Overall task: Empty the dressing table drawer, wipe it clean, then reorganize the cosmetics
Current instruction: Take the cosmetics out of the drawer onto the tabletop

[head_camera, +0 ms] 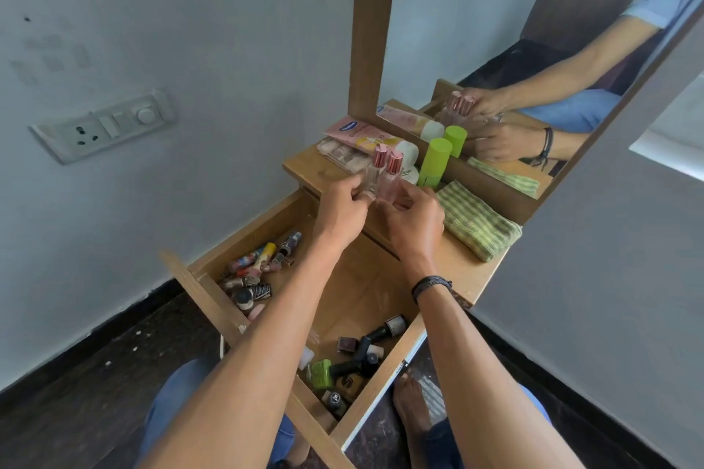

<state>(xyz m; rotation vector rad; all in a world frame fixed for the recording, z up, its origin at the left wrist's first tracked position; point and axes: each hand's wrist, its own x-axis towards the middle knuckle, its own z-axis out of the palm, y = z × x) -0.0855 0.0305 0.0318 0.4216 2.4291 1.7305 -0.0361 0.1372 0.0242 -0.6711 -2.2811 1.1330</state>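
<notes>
The wooden drawer (263,225) stands pulled out below the dressing table top (463,270). Lipsticks and small pots (253,270) lie in its far left corner; nail polish bottles (358,354) lie at its near right. Above the table's front edge, my left hand (341,207) holds a clear bottle with a pink cap (375,167). My right hand (413,219) holds a second pink-capped bottle (392,175) beside it. A green striped cloth (476,223) lies folded on the table top to the right.
A pink tube (362,135), a palette (343,154), a white jar (409,173) and a green bottle (434,162) stand at the back of the table top against the mirror (533,49). A wall socket (103,126) is on the left. My knees and foot are under the drawer.
</notes>
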